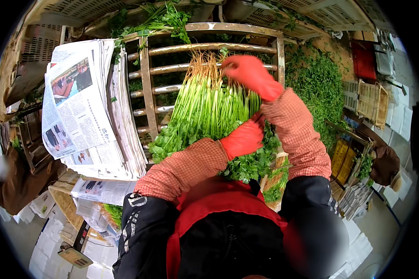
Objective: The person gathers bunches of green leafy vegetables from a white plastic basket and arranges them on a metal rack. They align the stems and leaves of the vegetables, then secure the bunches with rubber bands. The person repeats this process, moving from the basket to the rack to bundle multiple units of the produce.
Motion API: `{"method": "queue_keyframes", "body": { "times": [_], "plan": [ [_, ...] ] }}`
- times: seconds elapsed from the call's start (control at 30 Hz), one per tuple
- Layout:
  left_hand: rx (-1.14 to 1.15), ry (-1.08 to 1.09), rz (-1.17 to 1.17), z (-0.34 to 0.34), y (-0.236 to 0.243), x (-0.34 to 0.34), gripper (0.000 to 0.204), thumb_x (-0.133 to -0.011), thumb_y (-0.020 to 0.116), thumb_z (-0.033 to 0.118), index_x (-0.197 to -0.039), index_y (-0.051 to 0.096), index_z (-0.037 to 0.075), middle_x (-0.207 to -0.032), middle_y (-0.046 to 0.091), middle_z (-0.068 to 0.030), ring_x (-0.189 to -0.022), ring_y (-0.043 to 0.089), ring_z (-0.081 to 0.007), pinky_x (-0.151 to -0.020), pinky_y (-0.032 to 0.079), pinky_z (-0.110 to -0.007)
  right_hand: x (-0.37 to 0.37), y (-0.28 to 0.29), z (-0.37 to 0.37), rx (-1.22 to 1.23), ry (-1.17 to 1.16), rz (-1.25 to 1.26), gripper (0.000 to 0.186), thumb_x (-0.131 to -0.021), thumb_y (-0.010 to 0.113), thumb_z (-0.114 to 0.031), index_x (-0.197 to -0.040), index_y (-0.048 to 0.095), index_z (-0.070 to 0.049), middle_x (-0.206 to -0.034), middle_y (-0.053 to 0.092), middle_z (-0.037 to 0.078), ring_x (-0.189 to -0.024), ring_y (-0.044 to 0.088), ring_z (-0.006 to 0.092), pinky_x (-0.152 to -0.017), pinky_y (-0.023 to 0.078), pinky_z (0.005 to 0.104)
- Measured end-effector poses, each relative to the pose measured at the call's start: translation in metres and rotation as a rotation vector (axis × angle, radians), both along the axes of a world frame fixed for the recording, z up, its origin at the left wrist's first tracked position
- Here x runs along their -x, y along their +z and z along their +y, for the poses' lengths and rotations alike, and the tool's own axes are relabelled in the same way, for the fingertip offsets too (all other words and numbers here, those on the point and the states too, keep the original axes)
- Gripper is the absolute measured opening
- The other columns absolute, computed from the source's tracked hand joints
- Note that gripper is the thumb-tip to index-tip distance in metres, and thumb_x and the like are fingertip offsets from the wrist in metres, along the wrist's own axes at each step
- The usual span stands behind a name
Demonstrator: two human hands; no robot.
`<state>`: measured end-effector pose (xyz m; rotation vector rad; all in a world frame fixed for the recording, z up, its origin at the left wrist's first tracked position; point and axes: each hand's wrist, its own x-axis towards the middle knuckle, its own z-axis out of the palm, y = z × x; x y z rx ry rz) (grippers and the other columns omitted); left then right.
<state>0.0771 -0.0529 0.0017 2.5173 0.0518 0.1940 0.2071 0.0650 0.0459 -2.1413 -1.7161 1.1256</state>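
Observation:
A broad layer of leafy green stalks with roots on, like coriander (209,107), lies on a worn metal rack (146,88). Brown roots point away from me and leaves toward me. My left hand (242,139), in a red rubber glove, is closed around stems at the right side of the layer, over the leaves. My right hand (249,74), gloved alike, has its fingers curled at the root ends on the far right. What its fingertips hold, if anything, is hidden. Checked sleeve covers span both forearms.
A thick newspaper stack (79,107) stands left of the stalks, overlapping the rack. Loose greens (167,21) hang over the rack's far left corner. More greens (314,88) cover the ground at right. Plastic crates (326,16) line the far side; a yellow crate (342,160) sits right.

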Motion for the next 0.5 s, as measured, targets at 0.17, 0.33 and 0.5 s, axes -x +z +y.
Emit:
{"method": "queue_keyframes", "body": {
  "times": [0.17, 0.33, 0.5],
  "plan": [
    [0.106, 0.015, -0.050, -0.006, -0.012, 0.003, 0.055, -0.072, 0.067, 0.035, -0.104, 0.061, -0.009, -0.114, 0.057, -0.0207, -0.121, 0.043, -0.0351, -0.110, 0.023, -0.047, 0.029, -0.028, 0.016, 0.153, 0.346, -0.173, 0.028, -0.078, 0.061, -0.028, -0.098, 0.067, -0.008, -0.091, 0.067, 0.017, -0.083, 0.064, 0.0351, -0.076, 0.050, 0.0423],
    [0.060, -0.020, 0.057, 0.003, 0.006, 0.002, 0.056, -0.075, 0.064, 0.037, -0.108, 0.059, -0.008, -0.117, 0.056, -0.0214, -0.124, 0.041, -0.0347, -0.111, 0.021, -0.047, -0.004, -0.039, 0.008, -0.096, 0.152, -0.155, 0.026, -0.079, 0.056, -0.027, -0.090, 0.066, -0.007, -0.088, 0.066, 0.017, -0.082, 0.063, 0.0371, -0.073, 0.050, 0.0450],
    [-0.126, -0.030, 0.080, 0.003, 0.005, -0.001, 0.057, -0.079, 0.059, 0.041, -0.110, 0.059, -0.007, -0.120, 0.056, -0.0199, -0.127, 0.038, -0.0335, -0.112, 0.019, -0.047, -0.102, -0.006, -0.036, -0.162, -0.660, -0.059, 0.035, -0.090, 0.054, -0.035, -0.083, 0.067, -0.003, -0.061, 0.059, 0.005, -0.058, 0.054, 0.0122, -0.056, 0.043, 0.0277]
  ]
}}
